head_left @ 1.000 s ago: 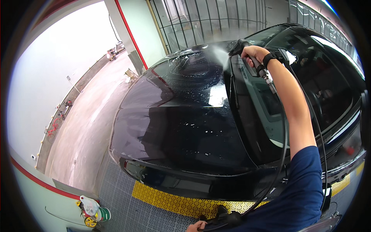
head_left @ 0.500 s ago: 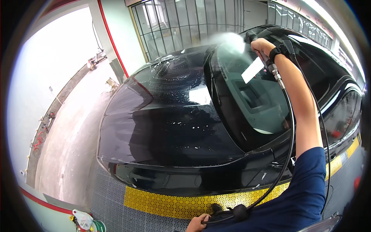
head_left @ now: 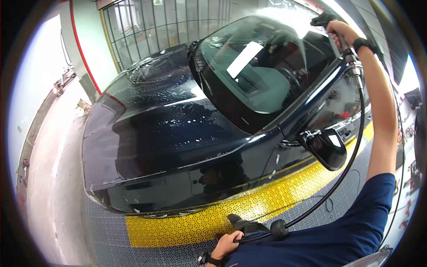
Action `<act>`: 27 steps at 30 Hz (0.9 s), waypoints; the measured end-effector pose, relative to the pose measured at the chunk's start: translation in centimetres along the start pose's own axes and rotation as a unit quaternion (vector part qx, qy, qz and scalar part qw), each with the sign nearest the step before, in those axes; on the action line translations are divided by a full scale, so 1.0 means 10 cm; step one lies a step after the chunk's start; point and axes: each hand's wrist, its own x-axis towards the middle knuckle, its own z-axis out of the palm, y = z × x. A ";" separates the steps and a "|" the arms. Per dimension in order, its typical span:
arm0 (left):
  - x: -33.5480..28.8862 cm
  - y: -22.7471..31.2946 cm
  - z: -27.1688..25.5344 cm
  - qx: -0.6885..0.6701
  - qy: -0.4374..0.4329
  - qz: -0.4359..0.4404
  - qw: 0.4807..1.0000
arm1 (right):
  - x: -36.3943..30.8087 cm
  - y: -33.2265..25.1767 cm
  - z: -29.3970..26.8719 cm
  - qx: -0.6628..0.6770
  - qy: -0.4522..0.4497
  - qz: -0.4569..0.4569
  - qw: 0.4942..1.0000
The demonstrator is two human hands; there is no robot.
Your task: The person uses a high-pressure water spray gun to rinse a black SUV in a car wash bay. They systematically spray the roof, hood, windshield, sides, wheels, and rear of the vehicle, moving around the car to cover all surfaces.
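Observation:
My right hand [head_left: 343, 32] is raised at the upper right and wrapped round the grip of a black pressure-washer spray gun [head_left: 324, 18]. A white burst of spray [head_left: 284, 20] lands around the upper windshield [head_left: 267, 95] of a dark car. From the gun's metal coupling a black hose [head_left: 344, 175] curves down past the side mirror [head_left: 330, 151] to my waist. Down at the lower edge, my left hand [head_left: 227, 245] is closed round the hose, beside a round black knob [head_left: 279, 229] on it. White foam flecks and water beads dot the wet hood [head_left: 169, 133].
Yellow grid tiles [head_left: 178, 233] run along the car's near side, with grey tiles [head_left: 106, 231] around them. Behind the car stands a dark-framed glass partition [head_left: 164, 26]. A pale floor strip [head_left: 53, 169] lies at the left. Various items line the far right wall.
My right hand and the spray gun have moved right and up, carrying the spray toward the windshield's upper edge. The view has shifted, showing the side mirror. My left hand still holds the hose.

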 end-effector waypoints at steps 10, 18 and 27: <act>-0.36 -0.12 0.35 -0.009 -0.063 0.073 0.995 | -1.38 0.41 -1.55 0.001 0.092 0.087 0.992; -1.04 -0.13 0.72 0.088 -0.087 0.064 0.990 | -2.26 0.68 -1.26 0.022 0.007 0.105 0.994; -2.78 -0.37 1.50 0.087 -0.004 0.012 0.996 | -3.57 1.04 -0.50 0.046 -0.163 0.131 0.977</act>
